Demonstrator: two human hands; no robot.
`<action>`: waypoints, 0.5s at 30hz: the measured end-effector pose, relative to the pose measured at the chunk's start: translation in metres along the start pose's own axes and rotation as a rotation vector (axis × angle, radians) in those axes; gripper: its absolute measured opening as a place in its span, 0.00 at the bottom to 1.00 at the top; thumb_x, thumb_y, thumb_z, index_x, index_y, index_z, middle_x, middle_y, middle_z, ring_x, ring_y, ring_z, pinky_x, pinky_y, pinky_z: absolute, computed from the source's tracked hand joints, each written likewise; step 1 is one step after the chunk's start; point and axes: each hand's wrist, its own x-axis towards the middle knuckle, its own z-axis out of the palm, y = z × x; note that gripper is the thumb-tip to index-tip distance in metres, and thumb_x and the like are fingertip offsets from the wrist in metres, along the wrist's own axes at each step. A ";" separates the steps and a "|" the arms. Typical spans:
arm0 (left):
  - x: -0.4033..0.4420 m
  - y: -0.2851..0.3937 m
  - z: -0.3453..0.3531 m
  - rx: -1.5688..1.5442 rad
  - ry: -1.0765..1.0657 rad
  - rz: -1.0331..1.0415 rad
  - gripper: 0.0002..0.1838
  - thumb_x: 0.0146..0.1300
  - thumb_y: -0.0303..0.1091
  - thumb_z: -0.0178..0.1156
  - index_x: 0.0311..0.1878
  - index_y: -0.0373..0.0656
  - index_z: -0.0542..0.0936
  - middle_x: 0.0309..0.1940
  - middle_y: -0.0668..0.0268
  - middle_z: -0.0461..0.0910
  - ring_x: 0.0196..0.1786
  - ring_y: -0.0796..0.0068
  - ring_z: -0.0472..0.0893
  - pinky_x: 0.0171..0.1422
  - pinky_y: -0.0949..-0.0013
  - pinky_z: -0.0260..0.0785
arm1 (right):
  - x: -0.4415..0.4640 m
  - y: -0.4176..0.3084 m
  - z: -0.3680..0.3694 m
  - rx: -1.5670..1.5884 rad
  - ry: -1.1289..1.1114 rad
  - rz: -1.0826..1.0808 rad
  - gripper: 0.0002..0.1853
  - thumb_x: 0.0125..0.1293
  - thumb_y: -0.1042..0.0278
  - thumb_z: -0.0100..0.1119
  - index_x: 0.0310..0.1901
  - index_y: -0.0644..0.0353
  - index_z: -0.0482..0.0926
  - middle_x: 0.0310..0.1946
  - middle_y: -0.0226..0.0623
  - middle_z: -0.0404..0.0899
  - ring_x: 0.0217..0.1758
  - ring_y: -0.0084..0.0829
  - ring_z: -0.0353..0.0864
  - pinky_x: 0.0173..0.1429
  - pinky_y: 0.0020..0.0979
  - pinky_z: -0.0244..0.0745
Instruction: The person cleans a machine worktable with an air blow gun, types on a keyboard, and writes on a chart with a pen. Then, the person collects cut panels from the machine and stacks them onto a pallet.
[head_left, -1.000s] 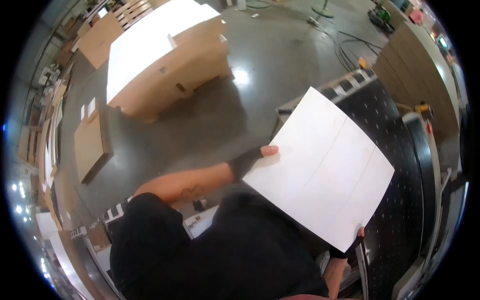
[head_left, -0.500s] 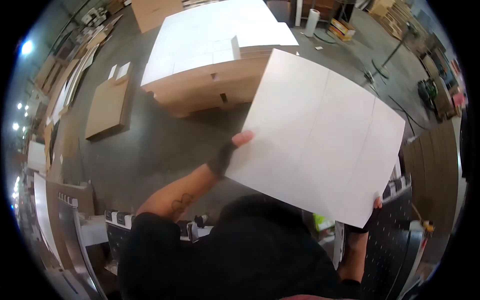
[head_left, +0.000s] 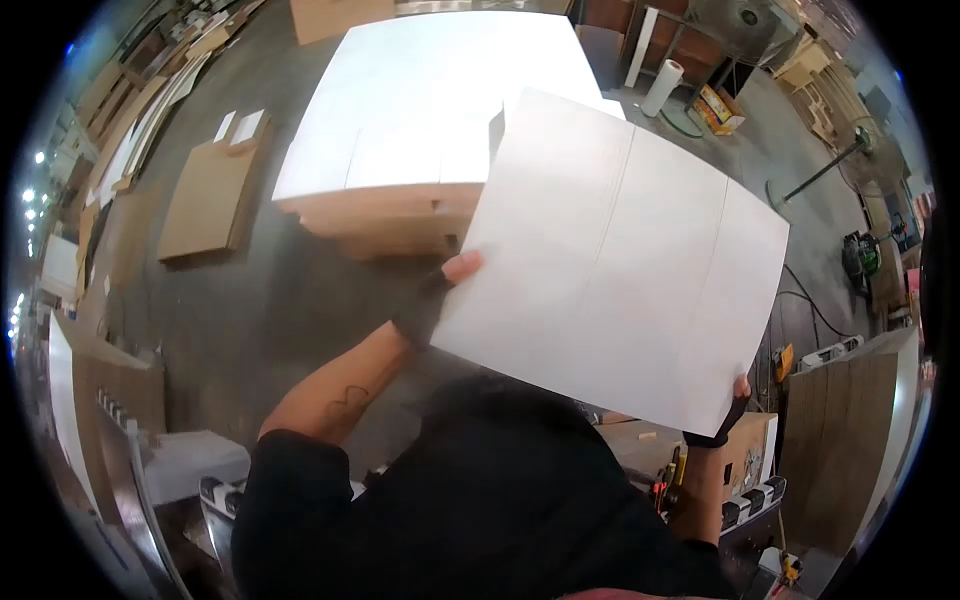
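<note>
A: Who's nearest the lens?

B: Worker in a black shirt, w/ a white panel held out in front of the torso, two thin lines across it.

A: Fingers?

B: L. hand closed on the panel's L. edge, thumb on top; R. hand gripping nr. its close R. corner. (Fingers underneath are hidden; can't tell their spread.)

A: Beyond that?

B: Tools beside the R. forearm. Farther out, a white-topped stack, partly hidden by the panel. L. of it, a tan slab w/ small white pieces, on the gray floor.

A: Bkgd.?

B: White roll nr. a yellow box; green machine at far R.
</note>
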 end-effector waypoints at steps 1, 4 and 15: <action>0.018 0.009 0.000 0.025 -0.025 -0.016 0.39 0.66 0.56 0.55 0.69 0.35 0.63 0.58 0.51 0.74 0.56 0.64 0.78 0.59 0.63 0.74 | 0.006 -0.001 -0.001 -0.036 0.035 -0.024 0.10 0.70 0.50 0.50 0.40 0.46 0.72 0.43 0.26 0.74 0.51 0.28 0.74 0.57 0.39 0.73; 0.086 0.020 0.000 0.079 -0.086 -0.083 0.39 0.65 0.57 0.57 0.69 0.35 0.63 0.57 0.51 0.74 0.56 0.64 0.78 0.59 0.63 0.73 | 0.021 -0.010 -0.027 -0.073 0.084 -0.081 0.13 0.71 0.49 0.47 0.45 0.48 0.71 0.45 0.26 0.74 0.52 0.27 0.74 0.58 0.38 0.72; 0.382 -0.012 0.130 0.036 -0.255 -0.355 0.36 0.66 0.54 0.58 0.67 0.36 0.67 0.56 0.54 0.77 0.55 0.64 0.78 0.60 0.63 0.73 | 0.135 -0.133 -0.124 -0.109 0.415 -0.304 0.16 0.74 0.57 0.43 0.24 0.37 0.65 0.25 0.16 0.65 0.35 0.20 0.70 0.42 0.30 0.68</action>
